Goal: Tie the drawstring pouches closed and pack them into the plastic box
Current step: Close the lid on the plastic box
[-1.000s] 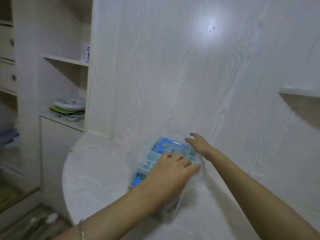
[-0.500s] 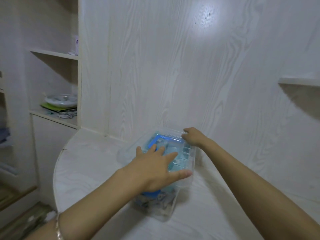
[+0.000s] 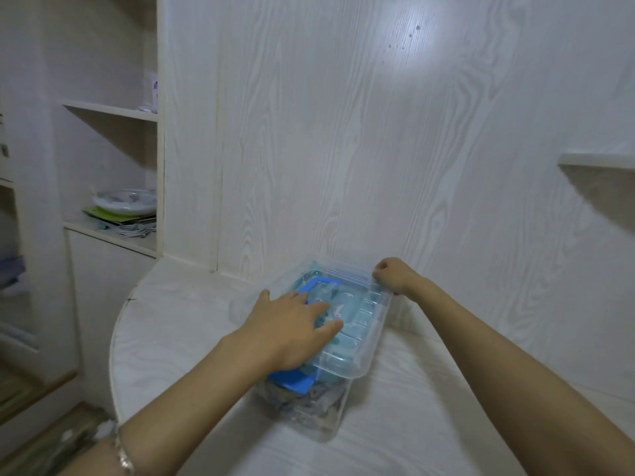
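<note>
A clear plastic box (image 3: 309,417) stands on the white table (image 3: 178,324), its transparent lid (image 3: 360,324) with a blue handle (image 3: 321,285) lying on top. Patterned pouches (image 3: 302,400) show dimly through the box's front wall. My left hand (image 3: 292,328) presses flat on the lid with its fingers spread. My right hand (image 3: 391,274) curls over the lid's far right corner and grips its rim. A blue latch (image 3: 292,383) sticks out at the near end, under my left wrist.
The white wood-grain wall (image 3: 378,149) rises right behind the box. Shelves at the left hold a plate (image 3: 125,202) on papers and a small carton (image 3: 154,92). The table's rounded edge (image 3: 115,355) drops off at the left. A ledge (image 3: 598,161) juts out at the right.
My left hand went from curled on the lid to flat with spread fingers. My right hand's fingers curled onto the lid's far corner. The view shifted slightly.
</note>
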Demonstrator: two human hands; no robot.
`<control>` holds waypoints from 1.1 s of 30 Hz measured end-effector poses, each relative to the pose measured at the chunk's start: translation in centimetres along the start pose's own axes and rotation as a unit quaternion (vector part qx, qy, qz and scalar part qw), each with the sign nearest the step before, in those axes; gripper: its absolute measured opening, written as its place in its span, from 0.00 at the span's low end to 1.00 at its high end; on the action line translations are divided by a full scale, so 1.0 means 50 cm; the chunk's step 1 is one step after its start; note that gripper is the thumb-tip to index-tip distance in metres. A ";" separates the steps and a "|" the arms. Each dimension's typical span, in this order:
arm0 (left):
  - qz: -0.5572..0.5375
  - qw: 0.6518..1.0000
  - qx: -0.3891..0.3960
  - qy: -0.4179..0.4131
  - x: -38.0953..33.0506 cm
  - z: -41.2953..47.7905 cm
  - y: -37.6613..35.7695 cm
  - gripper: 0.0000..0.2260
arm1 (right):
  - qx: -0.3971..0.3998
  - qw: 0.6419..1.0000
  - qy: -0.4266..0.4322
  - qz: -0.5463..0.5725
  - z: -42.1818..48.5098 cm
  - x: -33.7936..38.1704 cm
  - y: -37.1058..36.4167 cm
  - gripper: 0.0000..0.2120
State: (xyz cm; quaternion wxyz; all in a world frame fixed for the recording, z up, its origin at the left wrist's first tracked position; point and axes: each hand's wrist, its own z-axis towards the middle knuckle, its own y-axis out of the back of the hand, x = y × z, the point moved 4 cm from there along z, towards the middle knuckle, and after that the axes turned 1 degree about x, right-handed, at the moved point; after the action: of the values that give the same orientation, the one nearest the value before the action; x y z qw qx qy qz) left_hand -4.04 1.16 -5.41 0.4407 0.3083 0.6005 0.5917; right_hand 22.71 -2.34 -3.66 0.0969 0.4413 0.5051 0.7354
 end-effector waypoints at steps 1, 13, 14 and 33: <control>0.000 1.000 -0.005 -0.001 -0.002 -0.002 0.001 0.27 | 0.008 1.000 -0.008 0.014 0.002 -0.001 -0.006 0.06; -0.060 0.994 -0.076 0.045 0.039 0.019 0.020 0.23 | -0.123 0.972 -0.078 0.183 -0.050 -0.103 0.015 0.10; -0.059 0.995 -0.069 0.049 0.041 0.028 0.016 0.23 | -0.136 0.971 -0.088 0.175 -0.071 -0.115 0.024 0.09; -0.419 0.899 -0.074 0.103 -0.012 0.057 0.007 0.40 | -0.402 0.861 -0.111 0.292 -0.623 -0.172 0.061 0.14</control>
State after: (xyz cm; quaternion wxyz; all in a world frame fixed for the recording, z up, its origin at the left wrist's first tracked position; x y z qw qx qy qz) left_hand -1.31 1.89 -4.70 0.6052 -0.0673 0.6707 0.4235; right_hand 5.46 -29.30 -8.98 0.1026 0.5701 -0.0004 0.8152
